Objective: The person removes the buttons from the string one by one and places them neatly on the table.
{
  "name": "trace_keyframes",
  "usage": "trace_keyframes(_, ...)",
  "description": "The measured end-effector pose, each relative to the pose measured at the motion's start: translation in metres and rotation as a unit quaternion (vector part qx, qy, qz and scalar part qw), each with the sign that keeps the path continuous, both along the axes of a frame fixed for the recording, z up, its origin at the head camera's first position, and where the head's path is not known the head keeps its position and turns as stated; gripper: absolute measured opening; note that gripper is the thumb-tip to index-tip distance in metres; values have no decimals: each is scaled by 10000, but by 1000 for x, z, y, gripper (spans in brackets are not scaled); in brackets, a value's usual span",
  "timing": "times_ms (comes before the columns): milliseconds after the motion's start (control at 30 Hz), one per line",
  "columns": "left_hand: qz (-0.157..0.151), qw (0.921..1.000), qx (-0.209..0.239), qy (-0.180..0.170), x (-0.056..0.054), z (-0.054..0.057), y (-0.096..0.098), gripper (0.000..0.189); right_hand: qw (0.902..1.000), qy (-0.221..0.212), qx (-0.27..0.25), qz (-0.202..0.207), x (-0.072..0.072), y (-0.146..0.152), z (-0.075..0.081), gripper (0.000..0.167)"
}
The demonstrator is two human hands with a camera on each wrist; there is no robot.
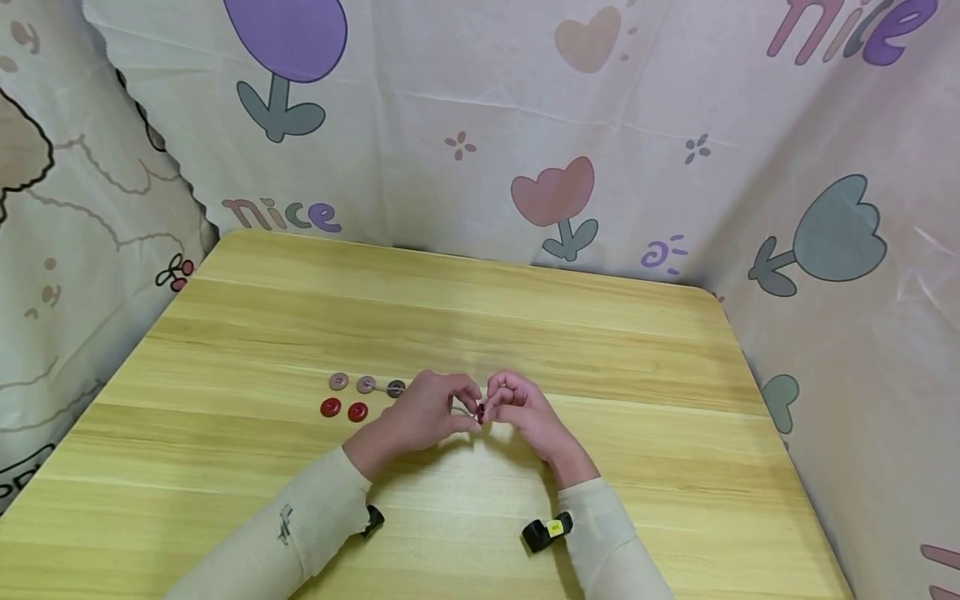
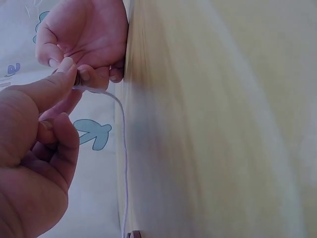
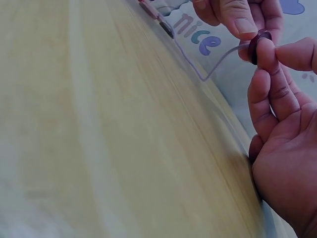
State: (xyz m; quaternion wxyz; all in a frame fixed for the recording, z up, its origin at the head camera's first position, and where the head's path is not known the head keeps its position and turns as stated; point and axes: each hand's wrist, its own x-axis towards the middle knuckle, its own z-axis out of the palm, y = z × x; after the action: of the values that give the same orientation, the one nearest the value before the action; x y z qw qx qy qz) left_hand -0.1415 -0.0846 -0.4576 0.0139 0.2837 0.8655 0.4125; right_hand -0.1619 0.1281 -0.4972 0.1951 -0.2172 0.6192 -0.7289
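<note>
Above the middle of the table, a dark red button (image 1: 481, 413) is held on edge where both hands' fingertips meet. My left hand (image 1: 429, 410) pinches it between thumb and finger, with the fingertips at its rim in the right wrist view. From the other side, my right hand (image 1: 529, 417) has thumb and index finger pressed together at the button's face, partly covering it. A thin pale cord (image 3: 190, 67) runs from the button down to the threaded buttons on the table. Whether the right fingertips also pinch the cord's end I cannot tell.
Left of the hands, two red buttons (image 1: 357, 412) lie in front of a brownish button (image 1: 339, 381), another brownish button (image 1: 366, 384) and a dark grey button (image 1: 395, 388). Cord crosses the latter two. A patterned cloth (image 1: 450, 100) hangs behind the wooden table (image 1: 450, 292).
</note>
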Motion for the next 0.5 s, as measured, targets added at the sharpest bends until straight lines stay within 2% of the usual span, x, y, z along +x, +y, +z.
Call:
trace_keyframes(233,-29,9995,46,-300,2,0,0,15,10000,29,-53,-12,0,0,-1,25)
trace_keyframes(367,-44,9996,-103,-246,2,-1,-1,15,10000,24,-79,-14,0,0,-1,25)
trace_keyframes(500,64,9996,-257,-90,2,0,-4,19,10000,-25,-84,-24,0,0,-1,25)
